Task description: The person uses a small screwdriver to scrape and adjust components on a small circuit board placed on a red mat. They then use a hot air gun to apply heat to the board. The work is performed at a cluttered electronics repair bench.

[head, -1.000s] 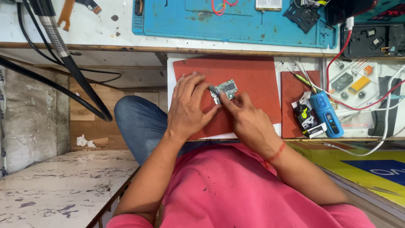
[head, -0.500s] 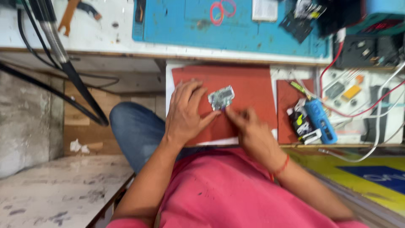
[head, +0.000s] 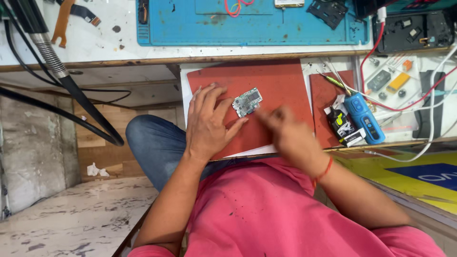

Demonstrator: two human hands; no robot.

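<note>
A: What were the hands doing in the head view?

B: The left hand [head: 208, 124] lay flat on the red mat [head: 281, 81], fingers spread wide, holding nothing. Its thumb tip reached up to the lower edge of the small circuit board [head: 247, 102], at about one o'clock from the palm.

A: And the other one?

B: The right hand [head: 289, 134] was blurred. Its fingers pointed toward the board from about four o'clock, close to the board's right end. I could not tell whether they pinched anything or actually touched it. A red thread [head: 323, 171] circled that wrist.

A: Where did the board sit?

B: On the red mat, left of its middle, tilted with its right end higher, between the two hands.

A: What lay around it?

B: At three o'clock from the board, on a smaller red mat [head: 322, 95], stood a blue tool [head: 364, 118] with a black packet [head: 342, 124] just beside it. At twelve o'clock, on the bench above, was a blue work mat [head: 247, 24]. At nine o'clock a black hose [head: 81, 102] hung down past the bench edge. The person wore a pink shirt [head: 266, 214] and blue jeans [head: 154, 143].
</note>
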